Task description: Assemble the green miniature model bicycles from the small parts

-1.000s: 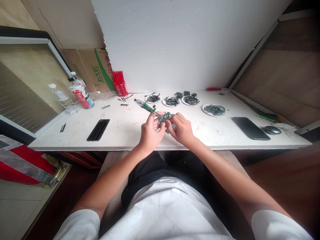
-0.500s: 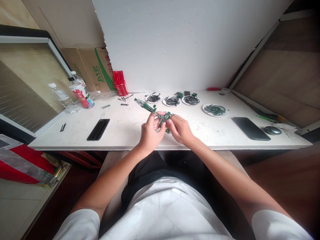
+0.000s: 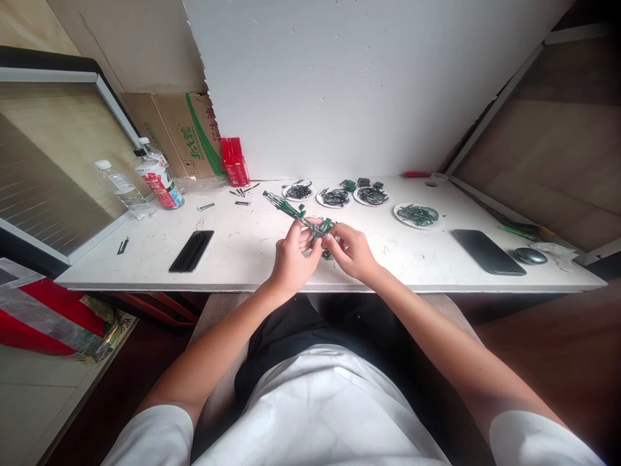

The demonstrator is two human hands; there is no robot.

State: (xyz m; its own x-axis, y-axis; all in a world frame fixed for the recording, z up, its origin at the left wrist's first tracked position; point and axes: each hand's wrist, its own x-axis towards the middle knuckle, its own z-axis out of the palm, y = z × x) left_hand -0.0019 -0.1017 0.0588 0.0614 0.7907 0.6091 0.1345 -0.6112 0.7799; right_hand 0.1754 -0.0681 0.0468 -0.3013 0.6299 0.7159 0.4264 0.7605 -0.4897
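Observation:
Above the front middle of the white table, my left hand point(image 3: 296, 260) is closed around a green and silver model bicycle part point(image 3: 286, 206). Its long ribbed end slants up to the far left. My right hand point(image 3: 353, 254) pinches the near end of the same piece, thumb and fingertips meeting close to my left thumb. Small green and metal bits point(image 3: 327, 254) show just beneath the fingers; whether they belong to the held piece I cannot tell. Fingers hide much of the near end.
White plates of small parts line the back: black pieces point(image 3: 299, 190), spoked black wheels point(image 3: 371, 195), green wheels point(image 3: 416, 215). A phone point(image 3: 191, 251) and bottles point(image 3: 158, 184) are left. A dark flat slab point(image 3: 486, 251) and a mouse point(image 3: 530, 255) lie right. A red box point(image 3: 235, 162) stands behind.
Both hands keep their hold on the green piece. The right fingers have shifted very slightly at its near end; nothing else has visibly moved.

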